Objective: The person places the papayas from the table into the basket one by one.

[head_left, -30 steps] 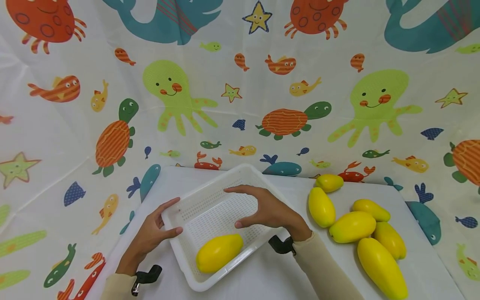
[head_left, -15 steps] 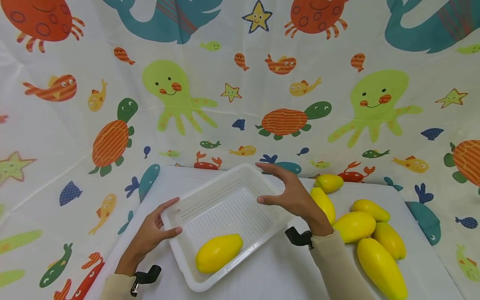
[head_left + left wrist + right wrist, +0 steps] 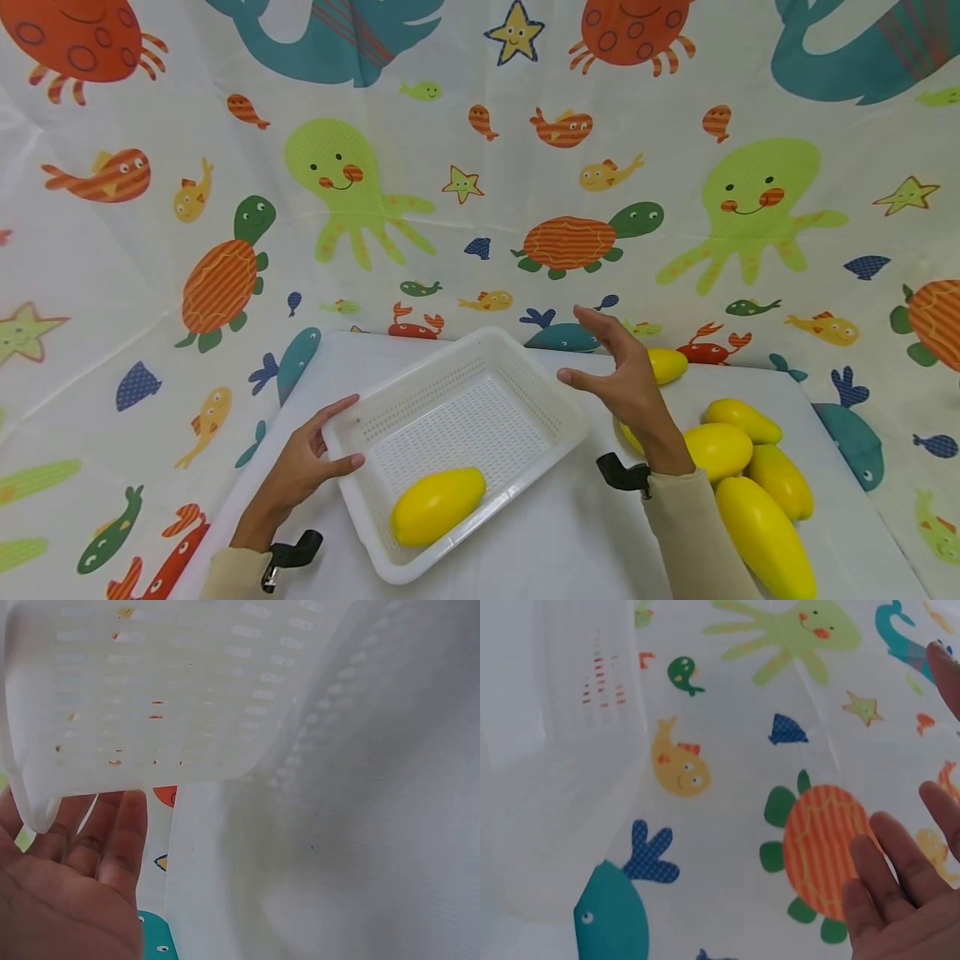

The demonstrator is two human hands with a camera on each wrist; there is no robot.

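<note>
A white perforated plastic basket (image 3: 480, 429) sits at an angle on the table, with one yellow mango (image 3: 438, 506) lying in its near end. My left hand (image 3: 303, 458) holds the basket's left edge, thumb over the rim and fingers along the outside. The left wrist view shows those fingers (image 3: 126, 844) beneath the slotted wall. Beyond the basket's right edge, my right hand (image 3: 630, 387) hovers with nothing in it, thumb and fingers spread apart. Right of that hand lie several more yellow mangoes (image 3: 716, 450); the hand and wrist partly cover the nearest ones.
A white cloth (image 3: 555, 533) covers the table. Behind and to the left hangs a curtain (image 3: 450, 233) printed with sea animals. Each wrist wears a black camera mount (image 3: 622, 473).
My right hand has moved from over the basket, across its right rim, toward the mangoes on the right. The left hand, the basket and the mango in it stay in place.
</note>
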